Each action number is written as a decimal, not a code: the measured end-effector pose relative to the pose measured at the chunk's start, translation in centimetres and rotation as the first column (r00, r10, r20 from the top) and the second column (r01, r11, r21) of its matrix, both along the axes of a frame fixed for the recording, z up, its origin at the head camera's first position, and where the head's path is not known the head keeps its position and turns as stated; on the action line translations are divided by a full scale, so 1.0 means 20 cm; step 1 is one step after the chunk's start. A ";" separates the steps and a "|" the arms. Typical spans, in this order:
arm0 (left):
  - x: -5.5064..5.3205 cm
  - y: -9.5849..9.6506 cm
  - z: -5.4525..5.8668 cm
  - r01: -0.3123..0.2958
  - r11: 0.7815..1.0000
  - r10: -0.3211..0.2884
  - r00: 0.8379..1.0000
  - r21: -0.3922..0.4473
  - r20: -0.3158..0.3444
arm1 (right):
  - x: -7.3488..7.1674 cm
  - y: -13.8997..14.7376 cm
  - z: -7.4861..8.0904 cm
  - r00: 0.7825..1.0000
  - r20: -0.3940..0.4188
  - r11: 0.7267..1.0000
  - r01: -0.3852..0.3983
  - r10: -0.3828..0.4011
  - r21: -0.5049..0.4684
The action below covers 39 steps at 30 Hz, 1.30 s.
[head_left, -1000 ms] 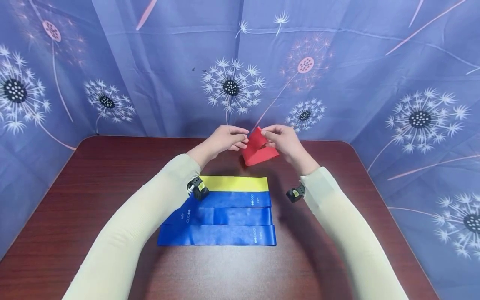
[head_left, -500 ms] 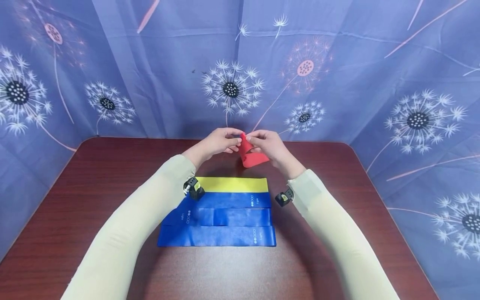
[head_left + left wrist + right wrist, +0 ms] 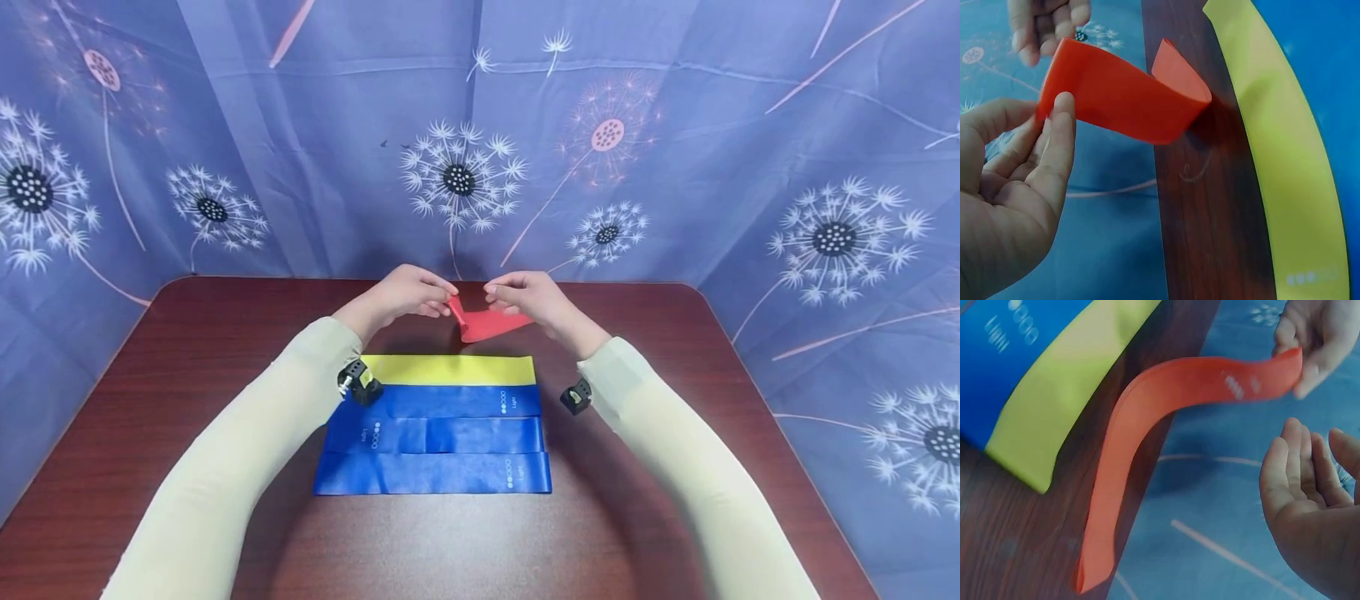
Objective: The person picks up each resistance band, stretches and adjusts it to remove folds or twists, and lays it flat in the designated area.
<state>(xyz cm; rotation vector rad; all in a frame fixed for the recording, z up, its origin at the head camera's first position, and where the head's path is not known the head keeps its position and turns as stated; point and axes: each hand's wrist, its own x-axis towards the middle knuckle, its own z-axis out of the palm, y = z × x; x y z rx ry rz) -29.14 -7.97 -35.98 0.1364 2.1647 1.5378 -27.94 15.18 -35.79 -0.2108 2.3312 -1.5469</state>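
Observation:
A red resistance band (image 3: 491, 325) bends at the back of the table, one end raised and the rest lying lower toward the right. My left hand (image 3: 408, 293) pinches the raised end between thumb and fingers; the left wrist view shows that grip on the red band (image 3: 1122, 94) closely. My right hand (image 3: 536, 302) is at the band's other side, fingers loosely extended. In the right wrist view, the right hand (image 3: 1310, 481) holds nothing and the red band (image 3: 1141, 419) curves past it, apart from the fingers.
In front of the hands a yellow band (image 3: 457, 369) lies flat, with several blue bands (image 3: 457, 473) marked "Light" in rows nearer me. They lie on a dark reddish wood table (image 3: 195, 358). A blue dandelion-print cloth (image 3: 337, 192) hangs right behind the table's back edge.
Both hands were together at the red band's raised end. The right hand has let go, and the left hand has moved left, drawing that end with it; the band is now more stretched out.

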 end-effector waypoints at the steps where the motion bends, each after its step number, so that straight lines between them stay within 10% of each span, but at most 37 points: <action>1: 0.00 -0.02 0.00 0.000 1.000 0.000 1.000 0.003 0.000 | 0.00 0.02 0.00 1.000 0.000 1.000 0.000 0.000 0.012; 21: 0.02 -0.16 -0.02 -0.017 0.976 -0.008 0.993 -0.215 -0.116 | -0.14 0.31 -0.18 0.987 -0.017 0.959 0.158 -0.159 0.234; 39: 0.02 -0.21 0.00 -0.041 0.968 0.012 0.993 -0.248 -0.120 | -0.16 0.35 -0.36 0.976 -0.058 0.922 0.219 -0.212 0.320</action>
